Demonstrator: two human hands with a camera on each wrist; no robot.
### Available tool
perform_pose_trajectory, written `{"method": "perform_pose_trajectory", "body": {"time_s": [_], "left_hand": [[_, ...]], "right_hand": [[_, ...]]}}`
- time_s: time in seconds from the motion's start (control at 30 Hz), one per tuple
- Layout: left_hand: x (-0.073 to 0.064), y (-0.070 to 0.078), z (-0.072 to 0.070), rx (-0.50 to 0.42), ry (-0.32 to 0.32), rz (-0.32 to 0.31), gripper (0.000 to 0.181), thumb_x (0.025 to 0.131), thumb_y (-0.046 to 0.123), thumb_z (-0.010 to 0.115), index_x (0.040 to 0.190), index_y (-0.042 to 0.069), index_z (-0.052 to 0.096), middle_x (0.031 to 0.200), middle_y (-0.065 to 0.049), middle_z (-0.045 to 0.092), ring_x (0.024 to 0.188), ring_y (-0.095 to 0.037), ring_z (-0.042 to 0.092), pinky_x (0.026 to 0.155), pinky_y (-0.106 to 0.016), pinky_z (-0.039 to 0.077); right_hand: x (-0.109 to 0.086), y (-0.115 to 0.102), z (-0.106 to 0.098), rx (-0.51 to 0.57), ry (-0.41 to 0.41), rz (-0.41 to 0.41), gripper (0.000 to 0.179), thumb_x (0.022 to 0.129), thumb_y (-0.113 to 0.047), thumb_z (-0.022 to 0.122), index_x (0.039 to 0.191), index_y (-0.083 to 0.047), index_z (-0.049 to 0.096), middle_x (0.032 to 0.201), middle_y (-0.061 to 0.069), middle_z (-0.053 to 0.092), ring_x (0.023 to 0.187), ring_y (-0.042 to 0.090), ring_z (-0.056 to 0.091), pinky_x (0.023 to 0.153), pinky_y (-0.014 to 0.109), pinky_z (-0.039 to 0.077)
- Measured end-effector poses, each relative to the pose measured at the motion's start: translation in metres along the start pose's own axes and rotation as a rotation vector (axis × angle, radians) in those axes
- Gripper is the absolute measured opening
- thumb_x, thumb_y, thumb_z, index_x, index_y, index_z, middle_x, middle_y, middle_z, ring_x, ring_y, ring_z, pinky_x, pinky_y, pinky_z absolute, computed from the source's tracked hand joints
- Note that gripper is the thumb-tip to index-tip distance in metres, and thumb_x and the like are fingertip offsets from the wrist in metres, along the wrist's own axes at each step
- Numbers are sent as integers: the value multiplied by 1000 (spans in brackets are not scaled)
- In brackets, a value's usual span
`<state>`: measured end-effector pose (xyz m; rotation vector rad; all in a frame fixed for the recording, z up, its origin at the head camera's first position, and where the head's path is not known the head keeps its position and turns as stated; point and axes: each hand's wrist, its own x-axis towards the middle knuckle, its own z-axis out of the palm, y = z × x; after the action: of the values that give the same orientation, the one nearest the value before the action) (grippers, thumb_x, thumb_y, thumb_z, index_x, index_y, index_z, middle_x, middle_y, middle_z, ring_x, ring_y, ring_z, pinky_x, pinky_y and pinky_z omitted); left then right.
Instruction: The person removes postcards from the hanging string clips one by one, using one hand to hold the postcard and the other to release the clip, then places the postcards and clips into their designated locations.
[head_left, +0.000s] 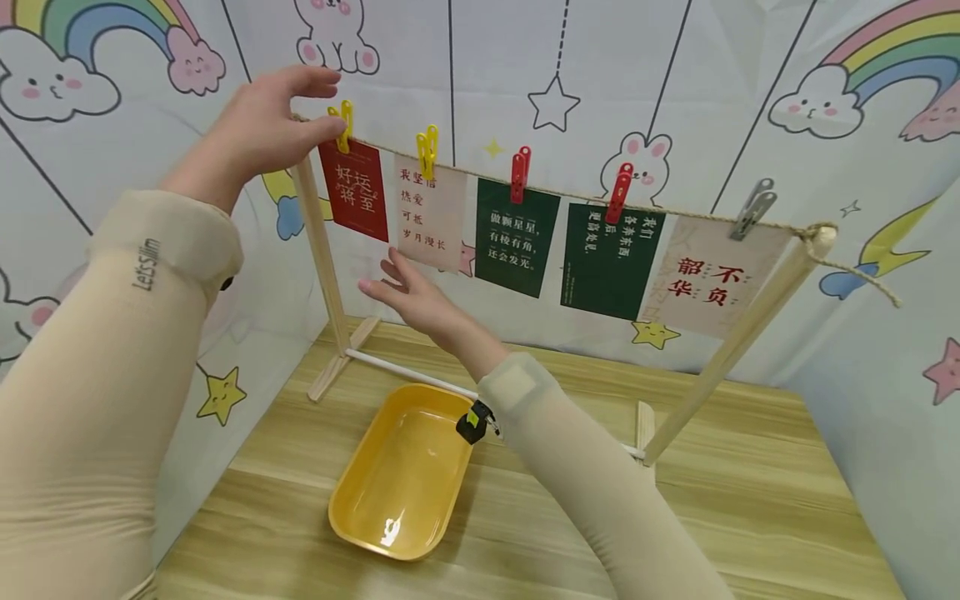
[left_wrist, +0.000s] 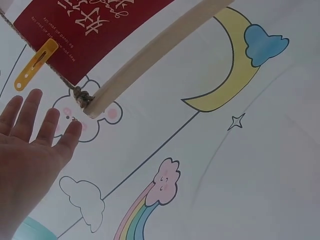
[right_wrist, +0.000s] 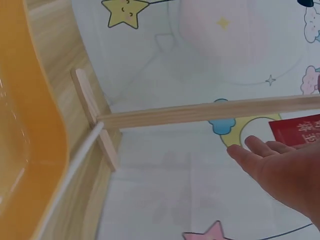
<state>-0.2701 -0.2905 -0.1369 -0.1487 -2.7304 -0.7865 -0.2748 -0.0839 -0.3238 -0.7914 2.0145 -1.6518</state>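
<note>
My left hand [head_left: 264, 125] is at the left end of a twine line, thumb tip overlapping a yellow clothespin [head_left: 344, 137] in the head view. In the left wrist view its fingers are spread apart, just off that clothespin [left_wrist: 36, 64]. The clothespin holds a red card [head_left: 356, 190] on the line. My right hand [head_left: 420, 304], fingers loosely extended, is below the red card and a pale card [head_left: 431, 212]. Another yellow clothespin [head_left: 427, 152] fastens the pale card. Both hands hold nothing.
Two green cards [head_left: 517, 237] hang from red clothespins [head_left: 520, 175], and a beige card [head_left: 716, 275] from a grey one [head_left: 753, 208]. Wooden posts [head_left: 738, 354] carry the twine. A yellow basin [head_left: 345, 492] stands on the wood-grain table [head_left: 255, 517], beside the white crossbar [head_left: 411, 372].
</note>
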Motion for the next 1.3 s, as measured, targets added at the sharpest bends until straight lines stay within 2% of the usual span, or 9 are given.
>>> {"method": "perform_pose_trajectory", "body": {"time_s": [0.13,0.23,0.37,0.57,0.87,1.07,1.3], "left_hand": [[4,-1,0,4,-7,2,67,108,40,54,169,24,33,173,-4,36,149,-43,44,120,-62,38],[6,-1,2,-4,-14,9,66,108,39,53,169,23,33,173,-5,36,154,-40,37,122,-62,36],[8,0,4,-6,-18,28,66,108,36,52,170,22,32,173,-7,35,158,-38,31,123,-63,33],[11,2,5,-4,-28,12,67,107,37,51,170,25,32,173,-4,35,159,-36,29,123,-64,33],[15,3,4,13,-53,27,66,107,37,51,169,23,34,173,-6,36,158,-38,30,122,-68,31],[17,7,5,27,-75,30,65,107,36,51,169,21,35,172,-10,35,155,-41,32,120,-69,33],[16,6,4,46,-84,26,65,106,31,49,168,19,35,172,-13,36,151,-44,34,116,-71,37]], "right_hand": [[13,8,9,154,22,25,82,111,-35,58,173,-17,8,178,4,22,160,24,34,125,48,36],[21,11,15,253,29,39,81,112,-33,57,173,-16,8,178,5,22,160,22,32,124,48,37],[29,9,18,332,56,40,82,112,-32,57,174,-17,5,178,4,22,159,23,35,123,48,38],[37,8,17,459,94,48,86,111,-28,59,173,-20,0,178,6,20,157,27,39,122,51,39],[45,11,17,559,149,40,87,110,-21,61,174,-23,2,177,4,23,154,26,43,120,55,42],[47,13,15,597,184,10,81,110,-17,61,173,-22,10,176,5,26,152,29,46,117,55,45],[48,15,15,610,181,-21,73,110,-13,61,171,-21,22,174,6,32,150,31,49,116,55,46]]}}
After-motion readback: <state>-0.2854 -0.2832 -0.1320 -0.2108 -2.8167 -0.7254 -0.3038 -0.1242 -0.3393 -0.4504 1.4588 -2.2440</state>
